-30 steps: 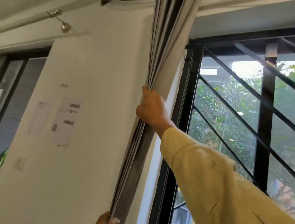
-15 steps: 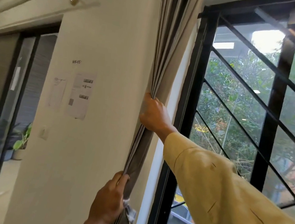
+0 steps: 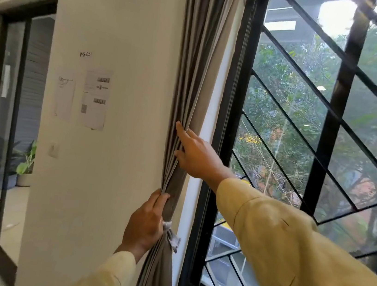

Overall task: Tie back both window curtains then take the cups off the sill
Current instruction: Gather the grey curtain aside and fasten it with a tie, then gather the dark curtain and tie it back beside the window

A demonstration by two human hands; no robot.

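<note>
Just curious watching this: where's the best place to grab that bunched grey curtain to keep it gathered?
Probably at its narrowest part, just above the pale tie, where the curtain is already pinched into tight folds. Come from the wall side, as the left hand does, wrapping the fingers around the bundle; the window frame crowds the other side.

Looks like an office or shared workroom rather than a home. On the plain white wall (image 3: 109, 180), a printed label reading "WS-05" (image 3: 85, 54), with two taped paper sheets (image 3: 95, 99) below it carrying barcode-like strips and a square code. Far left, a dark-framed glass partition (image 3: 4, 117) opening onto a tiled corridor with potted plants (image 3: 24, 168) on the floor. To the right, a large black-framed window (image 3: 220, 147) with diagonal metal bars (image 3: 304, 139) and trees outside, flanked by a grey gathered curtain (image 3: 192, 70). Small pale wall switch (image 3: 53, 149) below the notices.
</note>
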